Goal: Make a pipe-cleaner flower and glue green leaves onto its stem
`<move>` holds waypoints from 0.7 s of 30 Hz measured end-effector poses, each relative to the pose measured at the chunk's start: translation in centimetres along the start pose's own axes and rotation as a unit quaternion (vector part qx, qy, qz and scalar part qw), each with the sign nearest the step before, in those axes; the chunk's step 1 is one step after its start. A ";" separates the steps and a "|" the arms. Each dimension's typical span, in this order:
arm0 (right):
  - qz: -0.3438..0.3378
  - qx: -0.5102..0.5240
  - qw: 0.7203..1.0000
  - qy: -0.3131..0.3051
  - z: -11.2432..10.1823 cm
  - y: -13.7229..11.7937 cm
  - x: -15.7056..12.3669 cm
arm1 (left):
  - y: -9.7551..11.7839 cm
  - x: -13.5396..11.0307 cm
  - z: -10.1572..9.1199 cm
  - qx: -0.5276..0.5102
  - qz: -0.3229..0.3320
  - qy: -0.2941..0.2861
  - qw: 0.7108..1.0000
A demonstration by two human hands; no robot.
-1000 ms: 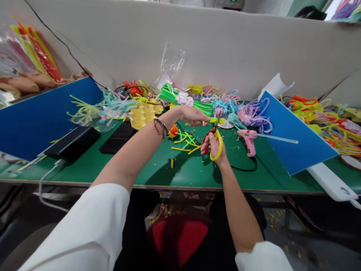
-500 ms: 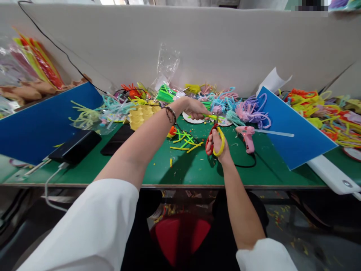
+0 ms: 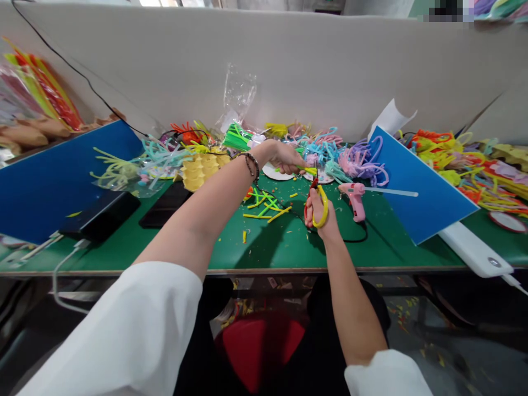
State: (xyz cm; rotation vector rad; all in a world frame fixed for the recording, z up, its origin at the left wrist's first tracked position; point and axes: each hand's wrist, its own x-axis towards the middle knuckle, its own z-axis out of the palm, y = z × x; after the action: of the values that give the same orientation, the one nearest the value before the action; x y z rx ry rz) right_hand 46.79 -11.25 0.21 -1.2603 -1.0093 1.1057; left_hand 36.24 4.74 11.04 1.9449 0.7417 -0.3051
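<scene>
My left hand (image 3: pixel 282 157) reaches across the green table (image 3: pixel 289 247) and pinches a yellow-green pipe cleaner (image 3: pixel 310 171), held level. My right hand (image 3: pixel 318 212) grips scissors with red and yellow handles (image 3: pixel 317 202), the blades pointing up at that pipe cleaner just right of my left fingers. Cut yellow and green pieces (image 3: pixel 266 206) lie on the table below my left wrist. A bead bracelet sits on my left wrist.
A pink glue gun (image 3: pixel 355 198) with a clear glue stick lies right of the scissors, its black cord looping by my right wrist. Heaps of coloured pipe cleaners (image 3: pixel 330 151) line the back. Blue boards (image 3: pixel 416 187) stand left and right; black devices (image 3: pixel 101 212) lie left.
The scissor handles have closed together on the pipe cleaner. Both hands stay in nearly the same place; the view shifted slightly.
</scene>
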 end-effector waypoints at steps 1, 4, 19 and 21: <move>0.001 -0.004 1.000 -0.003 -0.1 -0.1 0.1 | 0.0 0.1 0.0 -0.005 0.004 -0.004 1.000; 0.012 -0.025 0.999 -0.023 -0.1 -0.5 0.5 | 0.0 0.4 0.4 -0.029 -0.001 -0.016 0.999; -0.046 -0.438 0.888 0.133 -4.9 -1.5 0.5 | -5.0 -6.4 4.1 -0.285 0.100 0.080 0.950; -0.059 -0.457 0.876 0.147 -5.0 -1.6 0.5 | -5.3 -7.5 5.3 -0.333 0.124 0.102 0.929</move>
State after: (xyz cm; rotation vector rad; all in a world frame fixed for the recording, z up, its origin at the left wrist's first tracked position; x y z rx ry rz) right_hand 51.86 -11.66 1.47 -1.9994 -1.4041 0.2717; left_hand 27.63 -0.96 8.47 1.4002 0.6142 0.2846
